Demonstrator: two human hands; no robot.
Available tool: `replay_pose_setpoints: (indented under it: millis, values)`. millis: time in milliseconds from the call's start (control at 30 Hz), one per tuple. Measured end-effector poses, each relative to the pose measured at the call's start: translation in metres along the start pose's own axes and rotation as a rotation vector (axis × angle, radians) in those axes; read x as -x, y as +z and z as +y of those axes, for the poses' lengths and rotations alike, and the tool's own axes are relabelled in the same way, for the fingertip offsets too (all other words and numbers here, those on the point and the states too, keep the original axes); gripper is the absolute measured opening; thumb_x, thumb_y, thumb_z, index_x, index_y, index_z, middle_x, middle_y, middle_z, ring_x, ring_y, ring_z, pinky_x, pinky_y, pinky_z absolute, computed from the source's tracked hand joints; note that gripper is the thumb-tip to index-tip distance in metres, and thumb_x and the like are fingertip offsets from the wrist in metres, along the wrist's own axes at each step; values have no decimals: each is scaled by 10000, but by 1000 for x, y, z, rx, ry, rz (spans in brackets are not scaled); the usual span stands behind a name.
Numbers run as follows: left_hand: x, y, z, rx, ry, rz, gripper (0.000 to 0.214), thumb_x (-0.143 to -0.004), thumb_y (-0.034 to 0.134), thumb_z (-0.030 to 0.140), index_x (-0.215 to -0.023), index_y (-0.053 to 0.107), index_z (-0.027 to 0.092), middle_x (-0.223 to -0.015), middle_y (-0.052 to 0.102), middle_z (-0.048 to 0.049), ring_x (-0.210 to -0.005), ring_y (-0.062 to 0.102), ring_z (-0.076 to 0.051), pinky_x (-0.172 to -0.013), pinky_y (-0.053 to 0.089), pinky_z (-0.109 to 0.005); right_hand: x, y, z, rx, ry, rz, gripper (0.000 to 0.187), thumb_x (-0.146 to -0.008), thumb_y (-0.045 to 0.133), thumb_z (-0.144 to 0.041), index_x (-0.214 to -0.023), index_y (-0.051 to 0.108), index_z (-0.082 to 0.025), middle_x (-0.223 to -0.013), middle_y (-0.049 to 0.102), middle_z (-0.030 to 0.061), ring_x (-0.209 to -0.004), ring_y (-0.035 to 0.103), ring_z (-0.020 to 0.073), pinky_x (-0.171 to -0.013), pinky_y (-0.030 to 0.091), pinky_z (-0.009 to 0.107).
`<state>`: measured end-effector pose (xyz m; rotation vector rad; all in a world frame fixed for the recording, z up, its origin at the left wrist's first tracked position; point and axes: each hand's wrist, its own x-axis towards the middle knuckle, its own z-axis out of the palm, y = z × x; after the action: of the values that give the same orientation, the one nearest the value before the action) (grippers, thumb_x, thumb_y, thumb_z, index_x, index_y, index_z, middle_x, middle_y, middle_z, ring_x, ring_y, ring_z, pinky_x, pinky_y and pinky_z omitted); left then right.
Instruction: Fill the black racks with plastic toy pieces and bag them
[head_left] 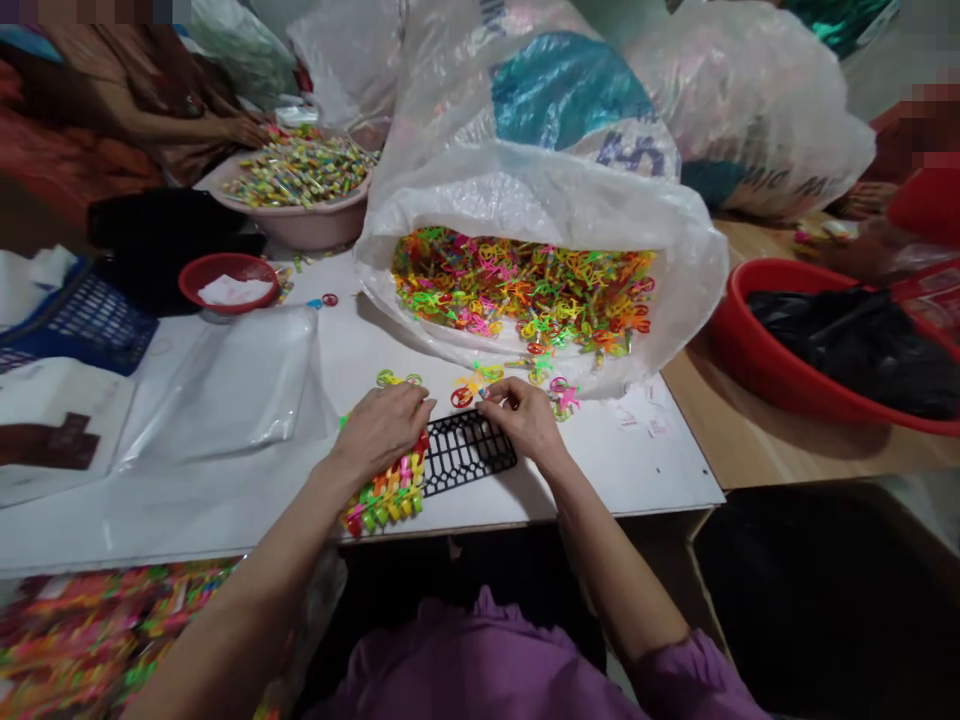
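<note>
A black plastic grid rack [469,452] lies on the white table [225,500] in front of me. Its left part is filled with small bright plastic pieces [384,497] in pink, green, yellow and orange. My left hand [384,428] rests curled on the filled part, fingers pressed on the pieces. My right hand [525,415] sits at the rack's far right edge, fingers pinched together on something small I cannot make out. Loose coloured pieces [480,380] lie just beyond both hands.
A big clear bag [540,200] full of coloured pieces gapes open behind the rack. A pink basin [300,215] of candies, a small red bowl [225,275], a red tub [757,360] holding a black bag, and another person's hand [244,128] are around.
</note>
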<state>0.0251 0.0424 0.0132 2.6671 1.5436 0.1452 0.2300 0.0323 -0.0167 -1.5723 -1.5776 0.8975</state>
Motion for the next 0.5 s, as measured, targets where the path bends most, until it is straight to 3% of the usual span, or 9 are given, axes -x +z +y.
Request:
replay_pose_setpoints:
  millis: [167, 300, 400, 500]
  values:
    - [-6, -7, -7, 125, -15, 85, 356, -908, 304, 346, -999, 594, 159, -991, 640, -103, -969, 579, -228, -858, 430, -381, 17, 24, -2, -295, 164, -158, 270, -645, 649, -394, -713, 595, -138, -535, 419, -68, -491, 349, 73, -472, 267, 201]
    - [1, -23, 6, 526, -125, 230, 432, -807, 508, 451, -1134, 538, 171, -1107, 607, -90, -1012, 565, -207, -895, 433, -361, 23, 18, -14, -362, 113, -231, 263, -673, 632, -376, -784, 592, -141, -553, 397, -75, -491, 328, 66, -462, 242, 196]
    - [2, -31, 24, 872, -186, 132, 535, -709, 630, 419, -1175, 522, 178, -1040, 631, -62, -923, 597, -186, -808, 475, -317, 27, 7, -30, -228, 23, -289, 167, -683, 624, -309, -716, 563, -157, -554, 395, -72, -501, 342, 70, -464, 239, 193]
    - [-1, -34, 41, 979, -192, 94, 415, -720, 610, 342, -1111, 575, 208, -857, 640, -2, -772, 598, -147, -715, 469, -276, 32, 1, -39, -21, -58, -227, 139, -680, 637, -268, -683, 547, -162, -574, 430, -61, -533, 384, 81, -486, 246, 197]
